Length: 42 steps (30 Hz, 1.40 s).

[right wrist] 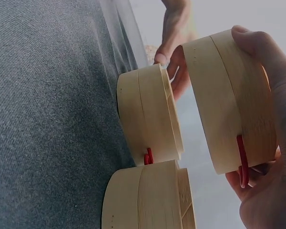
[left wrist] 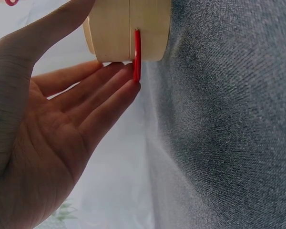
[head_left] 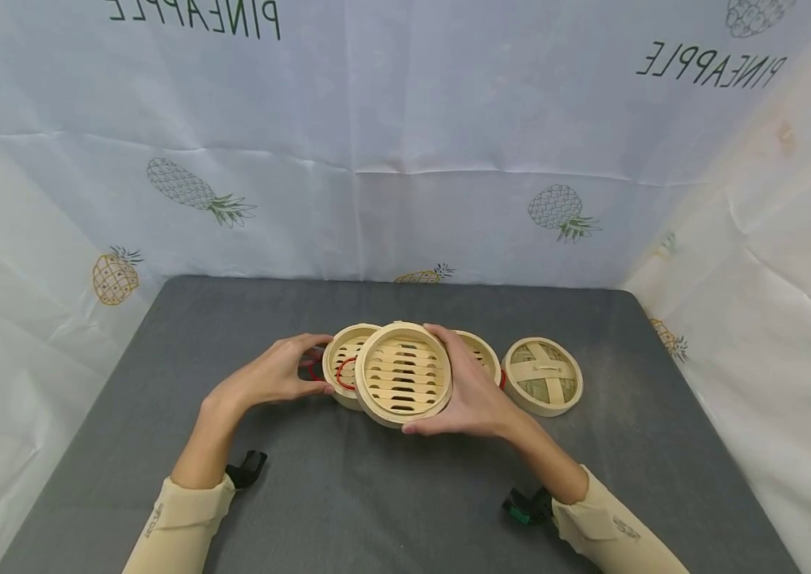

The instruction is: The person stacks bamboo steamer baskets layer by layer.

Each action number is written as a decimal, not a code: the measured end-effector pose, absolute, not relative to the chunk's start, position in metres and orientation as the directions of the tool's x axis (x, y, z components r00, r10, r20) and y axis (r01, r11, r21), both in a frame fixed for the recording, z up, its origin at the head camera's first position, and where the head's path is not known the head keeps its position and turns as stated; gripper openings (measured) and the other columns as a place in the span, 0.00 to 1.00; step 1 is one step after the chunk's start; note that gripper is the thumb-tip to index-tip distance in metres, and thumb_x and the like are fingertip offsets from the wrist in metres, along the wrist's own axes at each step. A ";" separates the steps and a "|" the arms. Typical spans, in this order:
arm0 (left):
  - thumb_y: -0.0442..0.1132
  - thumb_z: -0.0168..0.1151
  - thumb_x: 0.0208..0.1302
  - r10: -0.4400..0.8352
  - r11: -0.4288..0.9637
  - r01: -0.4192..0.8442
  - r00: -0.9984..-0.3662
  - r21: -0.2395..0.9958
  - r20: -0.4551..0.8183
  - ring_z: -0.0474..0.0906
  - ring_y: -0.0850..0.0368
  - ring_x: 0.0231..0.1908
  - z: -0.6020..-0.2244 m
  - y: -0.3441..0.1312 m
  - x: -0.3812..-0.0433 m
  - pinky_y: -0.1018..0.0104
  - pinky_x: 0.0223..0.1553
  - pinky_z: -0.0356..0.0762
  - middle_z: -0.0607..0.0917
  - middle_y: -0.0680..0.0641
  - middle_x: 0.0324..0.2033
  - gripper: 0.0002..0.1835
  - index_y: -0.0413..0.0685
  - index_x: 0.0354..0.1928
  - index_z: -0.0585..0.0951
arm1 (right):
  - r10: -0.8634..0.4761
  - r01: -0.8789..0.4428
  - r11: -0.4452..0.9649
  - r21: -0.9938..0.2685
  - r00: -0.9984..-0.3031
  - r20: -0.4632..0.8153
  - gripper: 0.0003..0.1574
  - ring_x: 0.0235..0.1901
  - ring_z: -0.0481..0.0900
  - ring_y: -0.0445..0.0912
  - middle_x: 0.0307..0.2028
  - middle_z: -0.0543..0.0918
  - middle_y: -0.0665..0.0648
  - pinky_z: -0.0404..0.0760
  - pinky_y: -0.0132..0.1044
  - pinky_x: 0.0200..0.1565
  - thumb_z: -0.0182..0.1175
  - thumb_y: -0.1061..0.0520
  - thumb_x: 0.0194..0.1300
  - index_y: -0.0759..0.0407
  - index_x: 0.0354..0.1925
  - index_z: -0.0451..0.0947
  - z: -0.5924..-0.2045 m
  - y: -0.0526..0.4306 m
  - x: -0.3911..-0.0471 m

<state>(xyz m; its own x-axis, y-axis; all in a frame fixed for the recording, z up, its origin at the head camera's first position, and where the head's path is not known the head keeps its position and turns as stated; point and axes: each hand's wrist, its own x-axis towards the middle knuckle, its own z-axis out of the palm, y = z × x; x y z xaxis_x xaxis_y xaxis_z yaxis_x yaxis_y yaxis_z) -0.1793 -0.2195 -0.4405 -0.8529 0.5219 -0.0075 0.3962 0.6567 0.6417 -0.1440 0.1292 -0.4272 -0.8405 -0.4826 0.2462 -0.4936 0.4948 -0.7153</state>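
My right hand (head_left: 473, 399) grips a round bamboo steamer basket (head_left: 405, 379), thumb on its near side and fingers on the far side. This basket is raised and tilted, its slatted floor facing the head camera. Below it to the left stands a second steamer basket (head_left: 348, 348), partly covered by the raised one. My left hand (head_left: 276, 373) holds that second basket at its left side, between thumb and fingers; a red loop handle (left wrist: 137, 55) lies by the fingertips. A third basket (head_left: 482, 351) stands behind my right hand, mostly hidden.
A woven bamboo lid (head_left: 541, 376) lies right of the third basket. Everything stands on a grey cloth-covered table (head_left: 376, 494). A white curtain (head_left: 391, 104) printed with pineapples hangs behind and at the sides.
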 end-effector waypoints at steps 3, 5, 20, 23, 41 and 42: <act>0.44 0.82 0.63 0.525 0.655 0.402 -0.851 0.640 -0.001 0.88 0.37 0.60 -0.440 -0.220 -0.180 0.46 0.59 0.89 0.82 0.32 0.68 0.45 0.32 0.76 0.72 | -0.472 -0.478 0.494 -0.727 -0.849 0.237 0.84 0.71 0.76 0.54 0.74 0.73 0.54 0.78 0.63 0.68 0.89 0.37 0.37 0.48 0.84 0.53 -0.427 0.127 -0.147; 0.44 0.82 0.63 0.525 0.655 0.404 -0.851 0.638 0.000 0.88 0.38 0.60 -0.440 -0.220 -0.181 0.45 0.59 0.89 0.82 0.32 0.68 0.45 0.31 0.76 0.72 | -0.472 -0.470 0.491 -0.733 -0.851 0.230 0.84 0.71 0.77 0.54 0.73 0.73 0.55 0.78 0.62 0.68 0.89 0.37 0.38 0.48 0.84 0.53 -0.427 0.126 -0.150; 0.47 0.83 0.62 0.546 0.642 0.439 -0.837 0.629 0.026 0.89 0.38 0.58 -0.441 -0.217 -0.182 0.46 0.57 0.90 0.83 0.31 0.67 0.45 0.31 0.74 0.73 | -0.474 -0.464 0.501 -0.731 -0.854 0.217 0.84 0.71 0.77 0.55 0.74 0.74 0.56 0.78 0.62 0.68 0.88 0.37 0.39 0.48 0.85 0.53 -0.430 0.120 -0.163; 0.47 0.83 0.62 0.542 0.646 0.435 -0.840 0.627 0.025 0.88 0.37 0.58 -0.441 -0.217 -0.182 0.46 0.57 0.90 0.83 0.31 0.67 0.45 0.31 0.74 0.74 | -0.469 -0.454 0.501 -0.737 -0.858 0.211 0.84 0.71 0.77 0.55 0.74 0.73 0.56 0.78 0.62 0.68 0.89 0.37 0.39 0.48 0.85 0.53 -0.429 0.116 -0.165; 0.45 0.83 0.61 0.543 0.641 0.437 -0.839 0.631 0.030 0.89 0.40 0.58 -0.441 -0.218 -0.180 0.47 0.57 0.89 0.85 0.34 0.65 0.44 0.32 0.74 0.74 | -0.506 -0.441 0.469 -0.766 -0.845 0.176 0.84 0.73 0.74 0.53 0.76 0.69 0.55 0.77 0.61 0.72 0.90 0.40 0.41 0.46 0.85 0.52 -0.431 0.099 -0.185; 0.44 0.84 0.61 0.541 0.639 0.431 -0.841 0.637 0.027 0.89 0.40 0.58 -0.440 -0.218 -0.180 0.47 0.58 0.89 0.84 0.33 0.65 0.44 0.32 0.74 0.74 | -0.509 -0.442 0.469 -0.764 -0.843 0.174 0.84 0.73 0.74 0.53 0.76 0.69 0.55 0.77 0.60 0.72 0.90 0.40 0.41 0.46 0.85 0.52 -0.431 0.098 -0.186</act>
